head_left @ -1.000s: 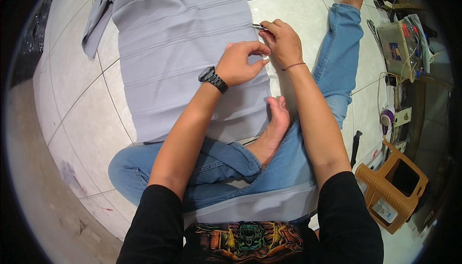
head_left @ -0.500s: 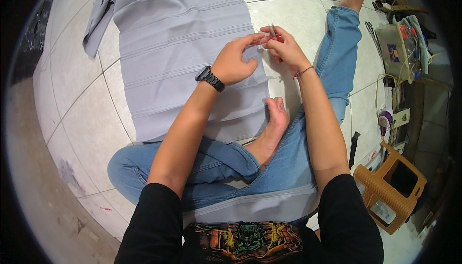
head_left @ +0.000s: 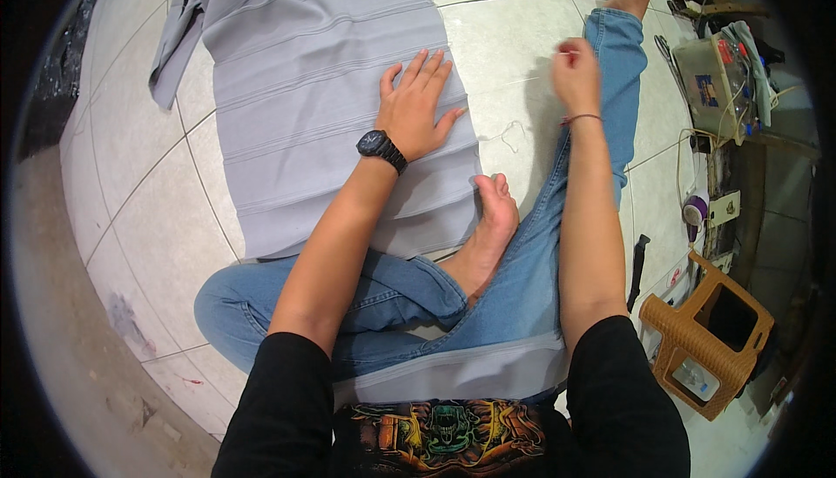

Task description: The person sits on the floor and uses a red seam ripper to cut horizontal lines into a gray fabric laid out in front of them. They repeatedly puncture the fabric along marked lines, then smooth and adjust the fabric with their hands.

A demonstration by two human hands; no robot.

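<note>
A long grey cloth (head_left: 322, 95) with several stitched seams running across it lies on the tiled floor in front of me. My left hand (head_left: 416, 108) rests palm down on the cloth near its right edge, fingers spread, holding nothing. Right of the cloth, above the floor near my outstretched leg, my right hand (head_left: 577, 82) is closed and smeared by motion. Red-handled snips (head_left: 569, 57) show only as a red patch in its grip; their blades are not clear. A thin pale thread (head_left: 533, 80) stretches from the cloth's side toward this hand.
A loose thread (head_left: 512, 136) lies on the tiles beside my bent foot (head_left: 496, 225). Along the right stand a bin of bottles (head_left: 710, 86), a purple-and-white object (head_left: 695, 211) and a brown woven-pattern plastic stand (head_left: 710, 339). A black plastic bundle (head_left: 63, 60) sits far left.
My hands have parted. The right moved right, away from the cloth's edge, with the snips; the left flattened onto the cloth. A thread now shows on the floor.
</note>
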